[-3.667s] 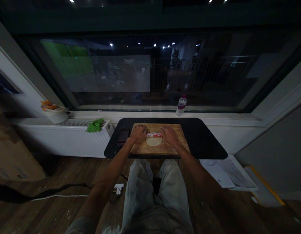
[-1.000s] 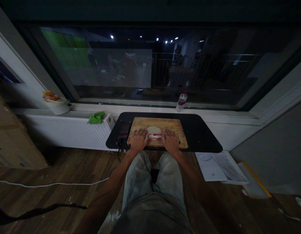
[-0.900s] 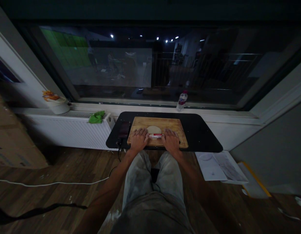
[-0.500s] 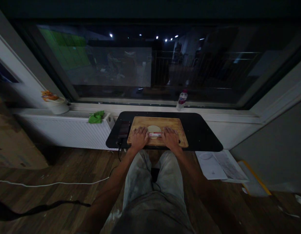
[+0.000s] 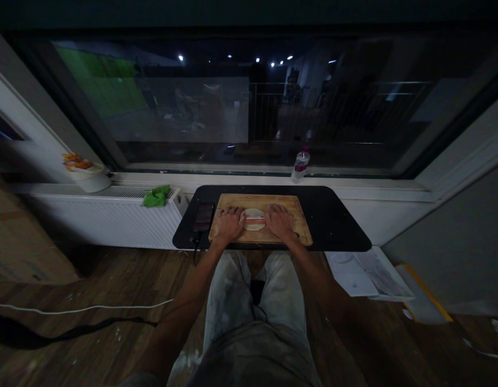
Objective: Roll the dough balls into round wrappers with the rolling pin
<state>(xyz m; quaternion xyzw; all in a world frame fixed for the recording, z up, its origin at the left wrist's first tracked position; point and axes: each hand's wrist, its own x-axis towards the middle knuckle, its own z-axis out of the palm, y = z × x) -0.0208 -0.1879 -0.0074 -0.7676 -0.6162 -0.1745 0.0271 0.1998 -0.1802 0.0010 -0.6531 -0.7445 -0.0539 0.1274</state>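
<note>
we see the red-and-white roller (image 5: 255, 219) across the pale round disc (image 5: 254, 227) on the wooden board (image 5: 259, 200). our left hand (image 5: 231, 222) and right hand (image 5: 280, 220) lie palm-down at the roller's ends, whether gripping we cannot tell; the black table (image 5: 331, 217) bears the board.

Black counter (image 5: 337, 226) with rounded corners, wooden board (image 5: 259, 200) lying flat near the middle, dark phone (image 5: 204, 216) just left of it, black cable (image 5: 196, 244) crossing the near edge, tiny pale specks scattered about.
</note>
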